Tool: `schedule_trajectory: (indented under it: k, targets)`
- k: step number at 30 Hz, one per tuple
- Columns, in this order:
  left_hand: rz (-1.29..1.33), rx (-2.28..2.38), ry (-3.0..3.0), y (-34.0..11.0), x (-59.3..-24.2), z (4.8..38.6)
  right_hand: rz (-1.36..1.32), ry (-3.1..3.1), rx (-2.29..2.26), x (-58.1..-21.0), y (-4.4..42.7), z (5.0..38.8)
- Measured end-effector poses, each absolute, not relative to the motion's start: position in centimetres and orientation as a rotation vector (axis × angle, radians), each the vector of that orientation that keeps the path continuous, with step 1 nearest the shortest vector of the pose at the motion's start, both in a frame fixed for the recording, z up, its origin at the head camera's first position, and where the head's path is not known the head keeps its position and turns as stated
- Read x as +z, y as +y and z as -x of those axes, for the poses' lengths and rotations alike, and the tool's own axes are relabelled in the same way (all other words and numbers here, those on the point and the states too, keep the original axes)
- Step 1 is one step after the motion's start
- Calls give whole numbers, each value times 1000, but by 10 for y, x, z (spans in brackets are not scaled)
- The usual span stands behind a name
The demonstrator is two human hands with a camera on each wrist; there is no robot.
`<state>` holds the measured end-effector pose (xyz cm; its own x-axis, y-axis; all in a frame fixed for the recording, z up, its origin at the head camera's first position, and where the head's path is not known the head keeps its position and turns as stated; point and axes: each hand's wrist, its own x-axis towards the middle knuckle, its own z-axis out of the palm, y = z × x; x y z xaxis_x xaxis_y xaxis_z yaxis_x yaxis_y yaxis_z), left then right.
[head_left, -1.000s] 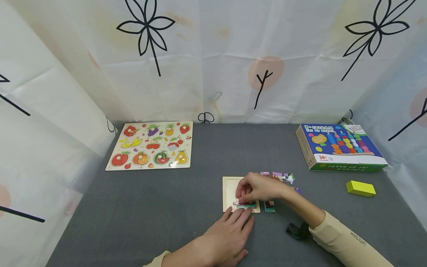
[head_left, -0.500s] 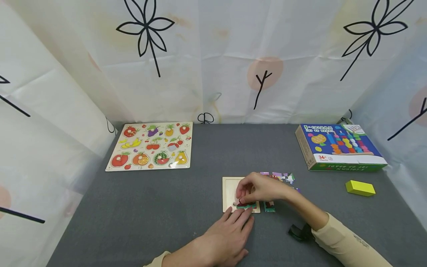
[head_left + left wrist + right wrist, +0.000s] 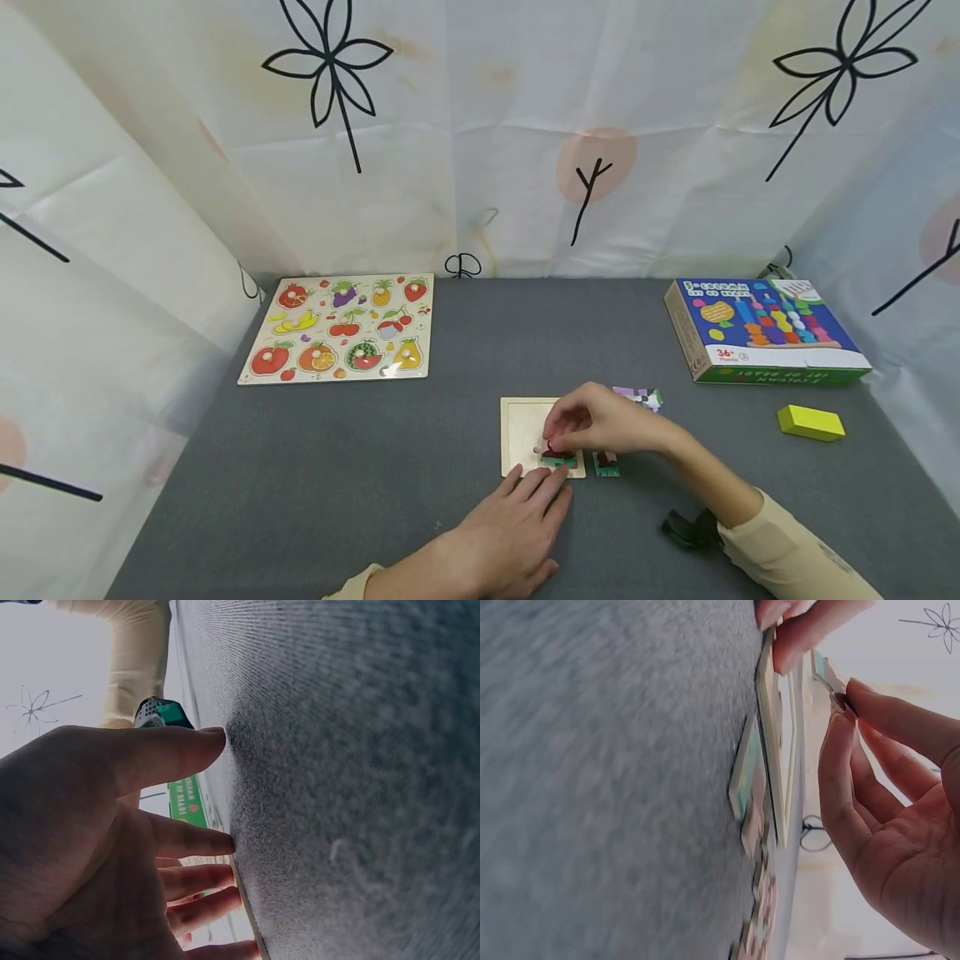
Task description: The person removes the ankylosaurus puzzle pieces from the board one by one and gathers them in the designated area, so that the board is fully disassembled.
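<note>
A small wooden puzzle tray (image 3: 519,425) lies on the grey table in front of me. My right hand (image 3: 603,423) pinches a jigsaw piece (image 3: 557,455) between thumb and fingertips over the tray's right half. In the right wrist view this piece (image 3: 823,670) is tilted and raised off the tray, with green along one end. My left hand (image 3: 510,527) lies with fingers spread, fingertips on the tray's near edge. A loose jigsaw piece (image 3: 607,464) sits just right of the tray. More pieces (image 3: 645,398) lie behind the right hand, partly hidden.
At the back left is a fruit peg puzzle board (image 3: 337,329). A boxed bead toy (image 3: 765,333) stands at the back right, with a yellow block (image 3: 811,423) in front of it. Patterned white curtain (image 3: 510,150) surrounds the table's back and sides.
My right hand has shifted a little to the right, carrying the jigsaw piece with it, and now covers more of the loose pieces. The left hand stays in place.
</note>
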<state>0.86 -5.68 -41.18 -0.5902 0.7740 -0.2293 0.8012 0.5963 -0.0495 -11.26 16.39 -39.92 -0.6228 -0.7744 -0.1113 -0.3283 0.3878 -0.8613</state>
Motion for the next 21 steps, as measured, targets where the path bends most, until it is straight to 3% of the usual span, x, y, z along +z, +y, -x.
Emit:
schedule_trajectory:
  k: [21]
  targets:
    - [-1293,-216,2647,-55,-411,-9,848,2145,-1228,-384,221,104]
